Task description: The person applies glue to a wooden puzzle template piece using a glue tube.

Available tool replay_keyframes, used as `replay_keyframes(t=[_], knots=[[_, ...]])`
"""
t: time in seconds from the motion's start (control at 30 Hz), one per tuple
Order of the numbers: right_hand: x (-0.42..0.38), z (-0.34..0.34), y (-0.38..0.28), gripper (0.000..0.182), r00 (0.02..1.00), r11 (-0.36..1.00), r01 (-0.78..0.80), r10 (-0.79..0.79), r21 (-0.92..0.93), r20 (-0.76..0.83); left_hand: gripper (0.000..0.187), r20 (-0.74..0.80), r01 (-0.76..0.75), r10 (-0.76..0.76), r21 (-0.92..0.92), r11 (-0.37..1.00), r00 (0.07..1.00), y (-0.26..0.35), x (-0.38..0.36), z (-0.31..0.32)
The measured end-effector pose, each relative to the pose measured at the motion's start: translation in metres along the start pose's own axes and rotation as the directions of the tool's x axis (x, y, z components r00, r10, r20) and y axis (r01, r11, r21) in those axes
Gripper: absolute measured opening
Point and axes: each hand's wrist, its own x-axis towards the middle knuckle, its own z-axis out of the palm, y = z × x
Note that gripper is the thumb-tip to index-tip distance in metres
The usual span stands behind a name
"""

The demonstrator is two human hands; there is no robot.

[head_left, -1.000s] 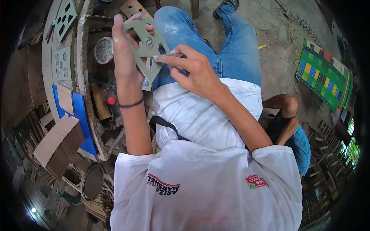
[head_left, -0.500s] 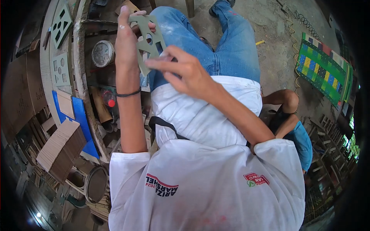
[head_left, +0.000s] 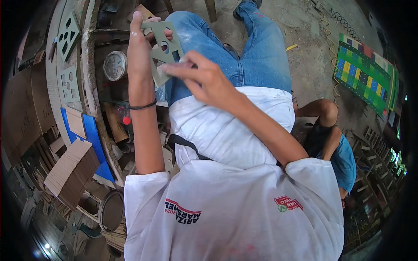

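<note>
A grey-green flat panel with cut-out shapes (head_left: 174,45) is held up over my lap at the upper left. My left hand (head_left: 140,54) grips it from the left side, its thumb pointing up and fingertips showing through and past the cut-outs. My right hand (head_left: 202,76) is at the panel's lower end, its bent fingers close against the surface. Motion smears those fingertips, and whatever they pinch is hidden. Two similar panels, one with dark openings (head_left: 68,36) and one paler (head_left: 70,84), lie on the bench to the left.
A round tub (head_left: 115,65) stands beside my left forearm, above a red-capped bottle (head_left: 125,118). On the bench's lower part are a blue sheet (head_left: 96,138) and a corrugated cardboard piece (head_left: 73,169). Another person (head_left: 335,143) sits at right, near a colourful green panel (head_left: 363,76).
The panel and my left hand sit slightly lower and further left. My right hand has shifted slightly along the panel's lower end. The whole view has moved a little.
</note>
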Motion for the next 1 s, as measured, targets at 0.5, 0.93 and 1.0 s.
replay_keyframes(t=[0.5,0.93,1.0], knots=[[-0.002,0.004,-0.001,0.045,0.998,0.998,-0.061,0.061,0.000,0.020,0.062,-0.003,-0.043,0.043,-0.092,0.995,0.999,-0.003,-0.010,-0.004],[-0.019,0.008,-0.043,0.037,0.946,0.922,-0.323,0.310,0.212,0.094,0.067,-0.041,-0.203,0.199,-0.125,0.971,0.979,-0.010,-0.035,-0.008],[-0.019,0.007,-0.045,0.034,0.870,0.814,-0.493,0.467,0.309,0.159,0.068,-0.060,-0.195,0.189,-0.102,0.976,0.980,-0.013,-0.041,-0.006]])
